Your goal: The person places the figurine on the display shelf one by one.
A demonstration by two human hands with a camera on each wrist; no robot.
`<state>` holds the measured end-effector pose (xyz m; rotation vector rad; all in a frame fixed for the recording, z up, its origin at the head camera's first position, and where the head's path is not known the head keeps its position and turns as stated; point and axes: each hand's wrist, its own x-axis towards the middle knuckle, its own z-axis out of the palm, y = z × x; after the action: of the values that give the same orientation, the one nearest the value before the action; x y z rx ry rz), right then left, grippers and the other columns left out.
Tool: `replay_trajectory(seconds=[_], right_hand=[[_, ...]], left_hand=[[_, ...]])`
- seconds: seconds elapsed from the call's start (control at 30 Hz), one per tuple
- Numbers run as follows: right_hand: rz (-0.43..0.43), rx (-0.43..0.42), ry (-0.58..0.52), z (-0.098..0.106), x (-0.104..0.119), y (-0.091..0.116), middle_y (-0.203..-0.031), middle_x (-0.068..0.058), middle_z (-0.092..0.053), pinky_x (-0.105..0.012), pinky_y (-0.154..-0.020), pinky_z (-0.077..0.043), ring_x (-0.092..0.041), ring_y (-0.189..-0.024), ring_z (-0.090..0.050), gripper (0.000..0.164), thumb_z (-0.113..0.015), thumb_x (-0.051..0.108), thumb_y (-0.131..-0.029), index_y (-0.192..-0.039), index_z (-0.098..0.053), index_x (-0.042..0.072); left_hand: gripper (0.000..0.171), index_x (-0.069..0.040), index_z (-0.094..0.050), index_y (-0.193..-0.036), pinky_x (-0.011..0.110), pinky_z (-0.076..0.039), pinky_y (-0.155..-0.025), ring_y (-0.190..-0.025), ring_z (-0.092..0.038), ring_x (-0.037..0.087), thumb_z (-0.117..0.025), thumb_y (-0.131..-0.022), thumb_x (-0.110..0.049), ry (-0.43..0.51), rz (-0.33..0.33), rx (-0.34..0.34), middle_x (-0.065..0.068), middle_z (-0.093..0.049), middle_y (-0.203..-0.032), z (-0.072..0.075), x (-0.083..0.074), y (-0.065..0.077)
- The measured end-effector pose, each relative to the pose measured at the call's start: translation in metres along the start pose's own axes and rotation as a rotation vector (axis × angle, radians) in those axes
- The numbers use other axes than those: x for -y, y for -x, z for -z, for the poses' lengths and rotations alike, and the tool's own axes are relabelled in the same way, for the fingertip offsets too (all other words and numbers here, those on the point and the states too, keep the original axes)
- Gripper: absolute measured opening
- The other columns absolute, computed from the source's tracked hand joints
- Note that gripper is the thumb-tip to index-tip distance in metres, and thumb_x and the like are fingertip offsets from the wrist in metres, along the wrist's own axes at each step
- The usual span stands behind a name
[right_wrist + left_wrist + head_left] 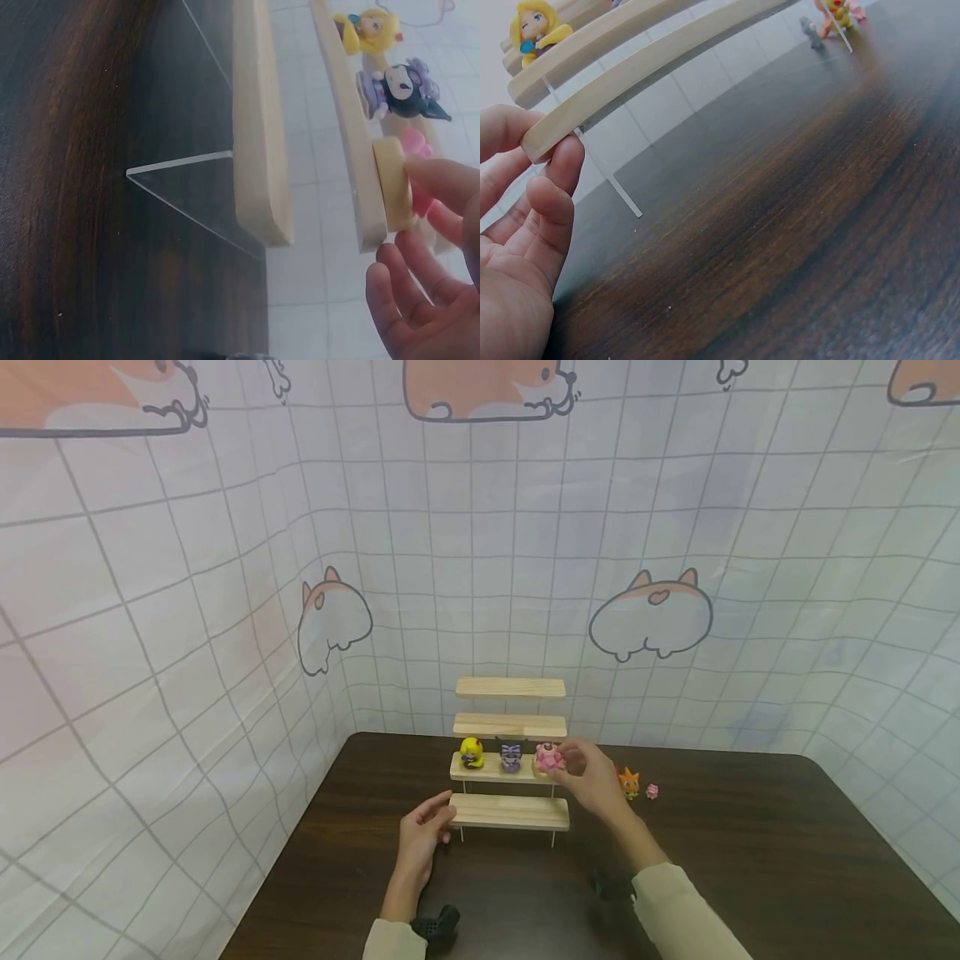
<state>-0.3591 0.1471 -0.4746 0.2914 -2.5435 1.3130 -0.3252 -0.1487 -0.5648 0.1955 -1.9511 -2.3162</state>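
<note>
A small wooden display stand [510, 811] with stepped boards stands on the dark table. My left hand [424, 837] grips the left end of its lowest board [630, 86], fingers above and below the wood. My right hand [592, 777] pinches a pink figurine [549, 757] on a round cream base [393, 184] at the right end of the second board from the bottom. The base sits against that board in the right wrist view, and fingers partly cover the pink body. Beside it stand a black-and-purple figurine [405, 90] and a yellow-haired figurine [472, 752].
Right of the stand, behind my right hand, an orange figurine [629, 783] and a tiny pink figurine [652, 791] stand on the table [750, 860]. Clear side panels [187, 184] hold up the boards. A tiled-pattern curtain [480, 568] hangs behind.
</note>
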Motion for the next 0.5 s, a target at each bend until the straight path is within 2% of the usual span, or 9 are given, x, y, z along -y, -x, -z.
replay_trajectory(seconds=[0.13, 0.27, 0.4, 0.5], right_hand=[[-0.012, 0.005, -0.036, 0.006, -0.007, 0.005, -0.115, -0.015, -0.071, -0.042, -0.085, -0.057, -0.03, -0.1, -0.069, 0.04, -0.083, 0.026, -0.088, -0.12, -0.066, 0.008], [-0.016, -0.015, -0.063, 0.015, -0.015, 0.012, -0.115, -0.012, -0.072, -0.037, -0.085, -0.054, -0.027, -0.102, -0.068, 0.032, -0.077, 0.025, -0.093, -0.118, -0.068, 0.008], [-0.02, -0.066, -0.056, 0.025, -0.023, 0.022, -0.111, -0.01, -0.074, -0.038, -0.09, -0.052, -0.022, -0.102, -0.067, 0.028, -0.072, 0.028, -0.097, -0.117, -0.07, 0.009], [-0.038, -0.125, -0.061, 0.035, -0.028, 0.03, -0.107, -0.009, -0.075, -0.035, -0.088, -0.05, -0.017, -0.095, -0.065, 0.026, -0.069, 0.028, -0.099, -0.116, -0.071, 0.009]], left_hand=[[0.04, -0.004, -0.067, -0.133, 0.021, -0.049, -0.057, -0.073, -0.067, 0.011, -0.073, -0.095, -0.015, -0.002, 0.004, 0.001, -0.001, -0.073, -0.093, 0.0, -0.001, 0.001], [0.041, -0.002, -0.066, -0.134, 0.022, -0.049, -0.056, -0.072, -0.067, 0.011, -0.073, -0.096, -0.016, -0.002, 0.001, 0.002, -0.002, -0.073, -0.092, 0.0, -0.002, 0.002], [0.041, -0.002, -0.066, -0.134, 0.022, -0.049, -0.056, -0.071, -0.067, 0.011, -0.072, -0.096, -0.016, -0.002, 0.005, 0.004, -0.003, -0.072, -0.091, 0.0, -0.002, 0.002], [0.041, -0.002, -0.066, -0.134, 0.021, -0.049, -0.057, -0.072, -0.067, 0.011, -0.072, -0.096, -0.016, -0.01, 0.006, 0.005, -0.002, -0.073, -0.093, 0.0, -0.003, 0.002]])
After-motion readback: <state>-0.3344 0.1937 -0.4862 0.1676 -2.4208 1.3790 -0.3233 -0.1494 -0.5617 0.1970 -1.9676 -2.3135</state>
